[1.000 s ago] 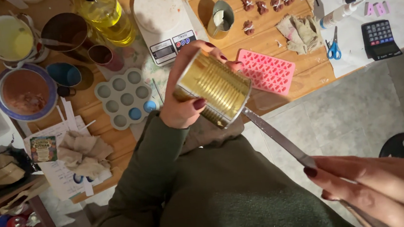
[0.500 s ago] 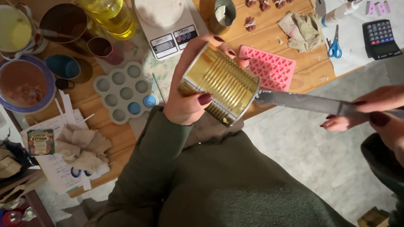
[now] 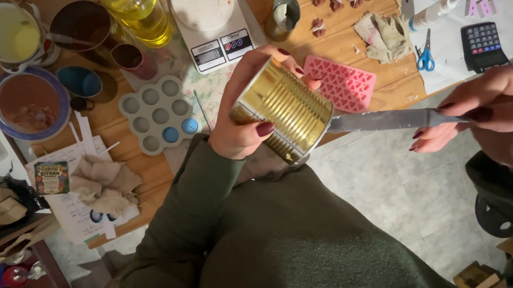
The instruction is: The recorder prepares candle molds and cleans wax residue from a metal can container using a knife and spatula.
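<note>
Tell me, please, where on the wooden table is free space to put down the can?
Bare wood shows between the pink heart mould and the scissors, below the crumpled cloth. A smaller strip lies under the round-cavity mould. The far left, around the bowls and cups, is crowded.

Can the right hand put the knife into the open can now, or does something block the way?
Probably yes: the right hand holds the knife with its tip at the can rim, and nothing lies between.
</note>
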